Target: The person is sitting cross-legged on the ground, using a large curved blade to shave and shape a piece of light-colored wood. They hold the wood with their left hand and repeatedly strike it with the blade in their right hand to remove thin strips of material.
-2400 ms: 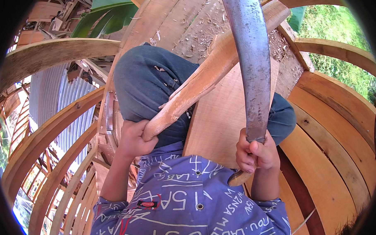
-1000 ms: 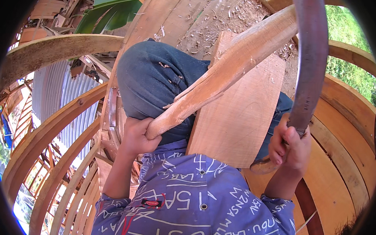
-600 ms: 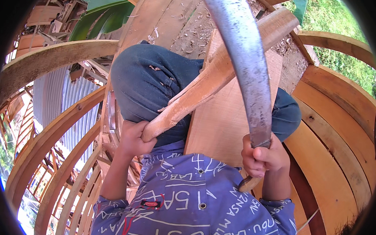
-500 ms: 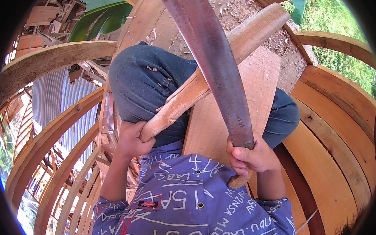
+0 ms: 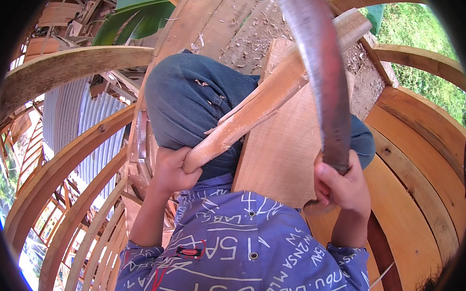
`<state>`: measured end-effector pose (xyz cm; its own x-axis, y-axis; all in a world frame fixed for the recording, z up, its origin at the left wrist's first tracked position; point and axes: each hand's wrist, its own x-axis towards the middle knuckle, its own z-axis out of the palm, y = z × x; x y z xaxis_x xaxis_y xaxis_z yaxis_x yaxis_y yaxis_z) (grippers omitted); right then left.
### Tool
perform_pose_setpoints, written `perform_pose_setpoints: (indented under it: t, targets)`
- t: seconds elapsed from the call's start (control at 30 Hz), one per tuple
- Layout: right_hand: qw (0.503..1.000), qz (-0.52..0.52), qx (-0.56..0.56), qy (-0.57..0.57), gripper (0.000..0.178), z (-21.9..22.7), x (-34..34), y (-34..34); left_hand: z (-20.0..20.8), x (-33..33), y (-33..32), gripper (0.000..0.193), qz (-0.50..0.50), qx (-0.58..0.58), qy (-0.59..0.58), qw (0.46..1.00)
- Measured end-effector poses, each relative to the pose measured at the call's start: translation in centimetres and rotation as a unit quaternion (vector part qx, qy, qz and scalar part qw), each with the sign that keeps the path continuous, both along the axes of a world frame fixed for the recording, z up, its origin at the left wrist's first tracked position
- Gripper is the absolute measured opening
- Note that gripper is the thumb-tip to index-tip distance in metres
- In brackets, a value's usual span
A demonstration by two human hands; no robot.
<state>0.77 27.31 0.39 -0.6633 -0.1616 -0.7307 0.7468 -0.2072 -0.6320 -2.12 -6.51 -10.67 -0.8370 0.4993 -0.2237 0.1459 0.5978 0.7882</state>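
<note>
My left hand (image 5: pixel 176 169) is closed round the near end of a rough wooden pole (image 5: pixel 255 106), partly stripped, with a split sliver along its side. The pole slants up to the far right over a broad pale plank (image 5: pixel 284 147) between my legs. In my right hand (image 5: pixel 343 184) is the handle of a machete (image 5: pixel 328 72). Its long dark blade points away from me, slightly blurred, and passes in front of the pole's far part. Whether the blade touches the pole I cannot tell.
My bent knee in dark trousers (image 5: pixel 198 103) is close beside the pole. Wood shavings (image 5: pixel 366 68) litter the boards ahead. Curved wooden ribs (image 5: pixel 76 65) rise on the left, and planking (image 5: pixel 411 172) forms a curved wall on the right. Corrugated metal sheets (image 5: pixel 85 120) lie beyond the ribs.
The machete and my right hand have moved right and slightly up, with the blade more upright. The pole's far end has shifted slightly right; my left hand keeps its hold.
</note>
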Motion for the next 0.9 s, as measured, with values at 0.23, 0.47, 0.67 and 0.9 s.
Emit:
perform_pose_setpoints:
  t: [0.23,0.47,0.67,0.9]
  targets:
    - [0.995,-0.091,-0.022,0.016,0.029,0.2,1.2,0.5,0.8,-0.6,0.9,0.017,-0.017,0.005,0.002,1.000]
    - [0.995,-0.083,0.045,0.043,0.032,0.8,0.4,0.7,0.3,0.0,0.3,0.017,0.000,0.003,0.011,1.000]
    - [0.982,0.139,-0.087,-0.092,0.025,-0.8,2.8,-2.7,0.3,0.0,-0.2,0.017,-0.017,-0.012,0.011,1.000]
    - [0.999,0.035,-0.004,-0.032,0.021,0.9,0.7,-1.8,0.9,-0.2,0.2,0.016,0.009,0.005,-0.015,1.000]
